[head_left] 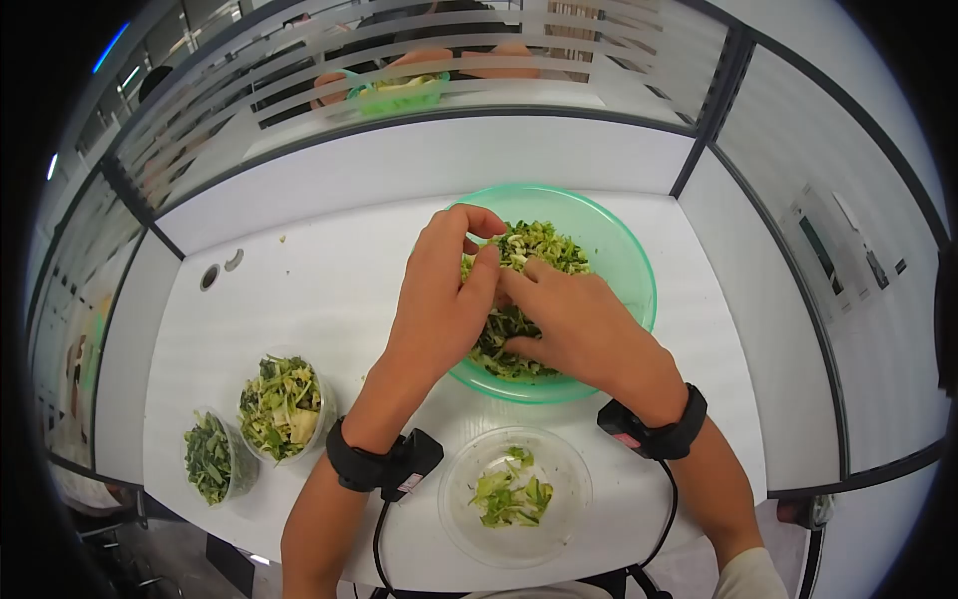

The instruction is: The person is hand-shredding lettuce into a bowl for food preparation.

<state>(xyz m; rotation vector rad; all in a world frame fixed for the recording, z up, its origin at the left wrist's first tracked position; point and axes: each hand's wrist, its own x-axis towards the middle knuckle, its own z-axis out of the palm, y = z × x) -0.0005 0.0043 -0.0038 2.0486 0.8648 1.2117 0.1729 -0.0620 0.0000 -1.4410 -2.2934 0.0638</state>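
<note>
A translucent green bowl [634, 265] holds a heap of chopped leafy greens [544, 243]. Over its left side is my left hand [446, 288], fingers curved and thumb apart, with nothing visible between them. My right hand [581, 321] reaches in from the right, its fingers spread at the greens and their tips partly hidden. Both hands are close together, the right fingertips near the left thumb. In front of the bowl stands a clear round container [574, 499] with a few pieces of chopped greens [513, 497] at its bottom.
At left on the white table [329, 260] stand two clear tubs, one of mixed chopped greens [280, 407] and one of darker greens [207, 457]. Partition walls enclose the table. Cables hang from my wristbands [384, 461]. Beyond the partition, a person's hands are near another green container [404, 94].
</note>
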